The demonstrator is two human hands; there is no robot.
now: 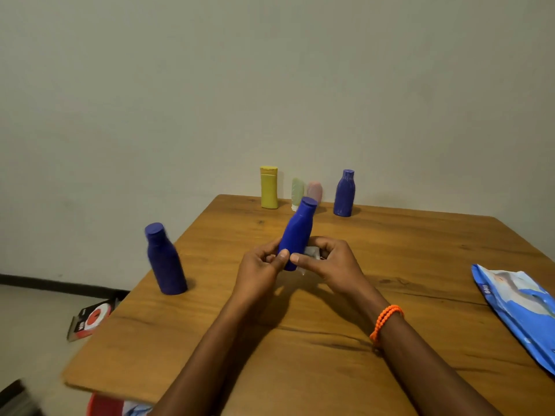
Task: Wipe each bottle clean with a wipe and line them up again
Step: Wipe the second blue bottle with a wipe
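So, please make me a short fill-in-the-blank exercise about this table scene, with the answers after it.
1. Both hands hold a ____ bottle above the table.
2. The right hand presses a crumpled ____ against that bottle.
3. The bottle at the far edge, leftmost in its row, is ____.
4. An orange ____ circles the right wrist.

Answers: blue; wipe; yellow; bracelet

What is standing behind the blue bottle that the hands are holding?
Behind the held blue bottle, a pale green bottle and a pale pink bottle stand by the wall. The blue bottle's cap covers their lower parts, so their bases cannot be seen.
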